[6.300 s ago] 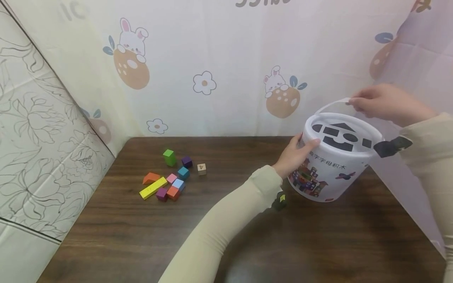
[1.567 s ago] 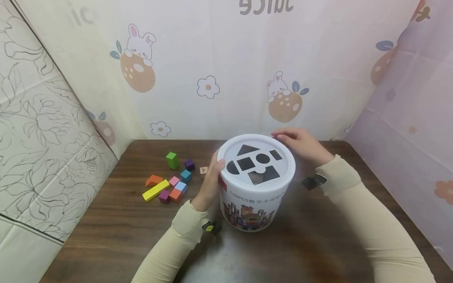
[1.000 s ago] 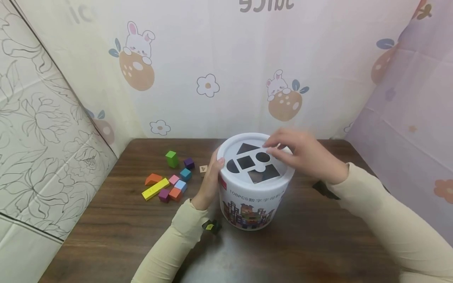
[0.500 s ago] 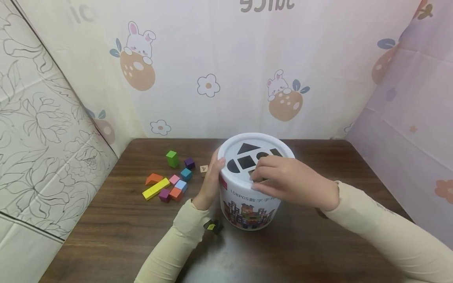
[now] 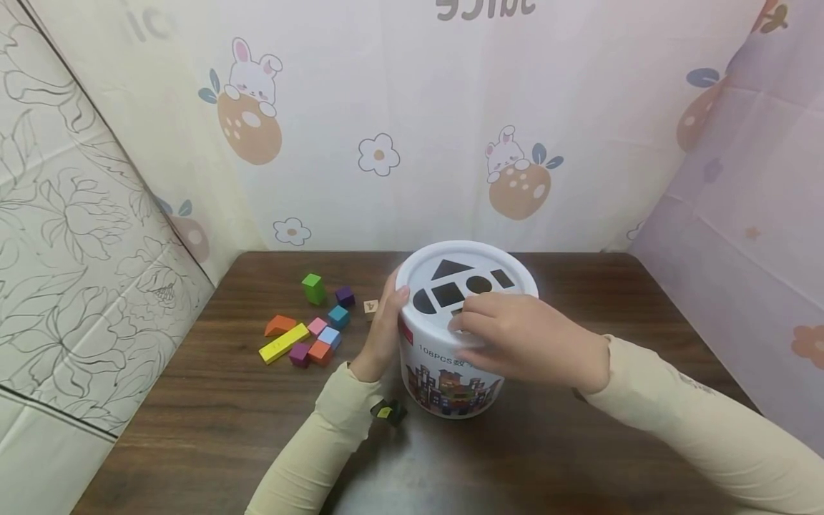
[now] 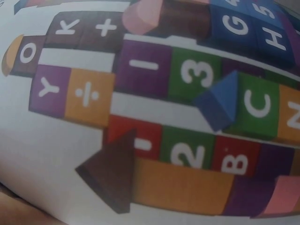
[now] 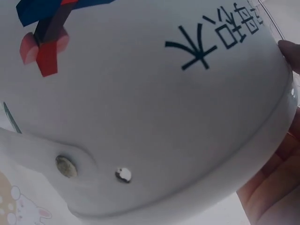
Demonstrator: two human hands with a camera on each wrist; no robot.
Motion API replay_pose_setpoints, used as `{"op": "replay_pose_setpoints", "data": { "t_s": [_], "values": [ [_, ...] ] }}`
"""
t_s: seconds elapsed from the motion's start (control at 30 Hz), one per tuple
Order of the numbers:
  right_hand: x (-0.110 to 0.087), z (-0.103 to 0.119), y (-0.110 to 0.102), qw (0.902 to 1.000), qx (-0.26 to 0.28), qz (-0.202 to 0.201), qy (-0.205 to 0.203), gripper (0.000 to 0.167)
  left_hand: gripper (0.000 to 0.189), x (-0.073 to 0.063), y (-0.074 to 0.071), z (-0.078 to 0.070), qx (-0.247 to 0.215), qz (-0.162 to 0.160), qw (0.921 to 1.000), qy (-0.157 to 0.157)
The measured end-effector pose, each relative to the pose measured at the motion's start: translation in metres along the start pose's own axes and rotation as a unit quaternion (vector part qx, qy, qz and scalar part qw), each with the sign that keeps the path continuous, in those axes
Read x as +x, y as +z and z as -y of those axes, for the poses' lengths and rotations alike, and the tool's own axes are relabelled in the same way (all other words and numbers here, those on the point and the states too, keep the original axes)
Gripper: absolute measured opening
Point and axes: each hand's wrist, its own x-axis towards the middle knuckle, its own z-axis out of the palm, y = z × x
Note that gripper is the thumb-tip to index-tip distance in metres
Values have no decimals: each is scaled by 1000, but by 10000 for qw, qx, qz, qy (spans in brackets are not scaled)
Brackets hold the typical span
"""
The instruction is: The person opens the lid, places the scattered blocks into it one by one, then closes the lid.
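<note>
Your brown tabletop (image 5: 212,429) at six o'clock, bunny-print backdrop (image 5: 438,129) at twelve, floral panel (image 5: 84,236) at nine, lilac-tinted sheet (image 5: 740,236) at three

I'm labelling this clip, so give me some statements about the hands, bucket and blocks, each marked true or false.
1. The left hand touches the white bucket. True.
2. The white bucket lies on its side. False: it stands upright.
3. Only one hand is on the white bucket. False: the right hand touches it too.
4. The green block is farther back than the yellow block. True.
5. The yellow block is inside the white bucket. False: it lies on the table.
</note>
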Motion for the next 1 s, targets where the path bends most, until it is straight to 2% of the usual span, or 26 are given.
{"op": "replay_pose_setpoints", "data": {
  "t_s": [0.3, 0.6, 1.0],
  "values": [
    [0, 1, 0, 9997, -183, 36, -134, 25, 59, -1, -1, -1, -90, 32, 10000, -24],
    [1, 3, -2, 9996, -249, 93, -131, 24, 58, -1, -2, -1, 23, 42, 10000, -27],
    [1, 5, -3, 9982, -474, -156, -322, 20, 58, -1, -2, -2, -32, 42, 10000, 17]
  ]
}}
